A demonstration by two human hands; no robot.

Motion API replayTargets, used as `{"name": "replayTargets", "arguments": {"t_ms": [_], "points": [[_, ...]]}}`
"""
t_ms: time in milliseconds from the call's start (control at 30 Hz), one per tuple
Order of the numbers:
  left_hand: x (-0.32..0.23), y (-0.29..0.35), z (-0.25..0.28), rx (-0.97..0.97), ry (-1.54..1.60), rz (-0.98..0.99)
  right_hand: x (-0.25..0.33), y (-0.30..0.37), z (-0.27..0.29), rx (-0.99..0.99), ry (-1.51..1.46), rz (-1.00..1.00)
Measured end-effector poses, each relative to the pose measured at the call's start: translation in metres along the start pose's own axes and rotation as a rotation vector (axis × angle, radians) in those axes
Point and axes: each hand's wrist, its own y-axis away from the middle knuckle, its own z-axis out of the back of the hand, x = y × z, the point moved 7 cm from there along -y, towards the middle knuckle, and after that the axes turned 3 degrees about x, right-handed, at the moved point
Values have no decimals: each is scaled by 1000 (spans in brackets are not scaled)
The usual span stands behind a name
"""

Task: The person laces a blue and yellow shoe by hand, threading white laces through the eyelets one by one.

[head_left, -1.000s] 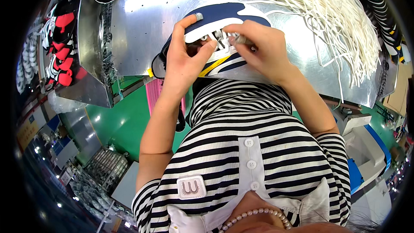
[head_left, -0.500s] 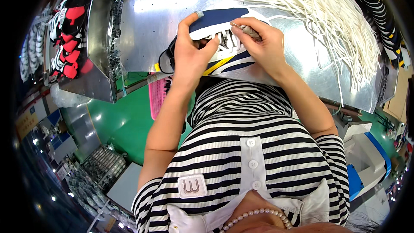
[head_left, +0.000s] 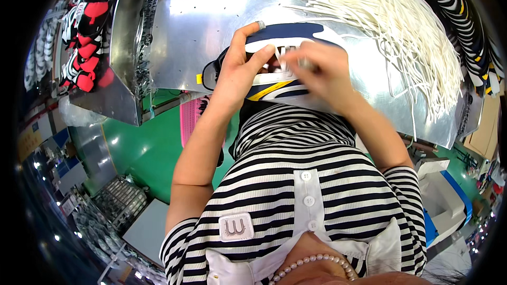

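Note:
A navy and white sneaker (head_left: 288,31) with a yellow stripe lies sideways on the metal worktable (head_left: 179,47), its heel to the left. My left hand (head_left: 240,68) is closed around the collar, thumb by the lacing opening and a wrapped fingertip over the far side. White laces (head_left: 280,74) cross the opening. Over them hovers my right hand (head_left: 327,71), blurred by motion, with its fingers curled. A small tool with a grey wrapped handle (head_left: 305,64) shows among those fingers; its tip is smeared.
A large heap of white laces (head_left: 391,26) covers the table's right side. Striped dark shoe parts (head_left: 454,8) line the far right edge. Red and black shoe parts (head_left: 90,47) hang at the left beyond a metal ledge (head_left: 124,37). A pink basket (head_left: 191,119) stands below.
The sneaker and my left hand have shifted slightly right and nearer to me. My right hand has dropped from the far lace edge across the lacing and now blurs.

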Motion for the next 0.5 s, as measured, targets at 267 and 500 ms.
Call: {"name": "replayTargets", "arguments": {"t_ms": [267, 500], "points": [[-3, -19, -9, -24, -72, -32, 11, 24, -24, 85, -136, 135], [-25, 16, -1, 68, -401, -134, -13, 42, -5, 33, -249, -324]]}}
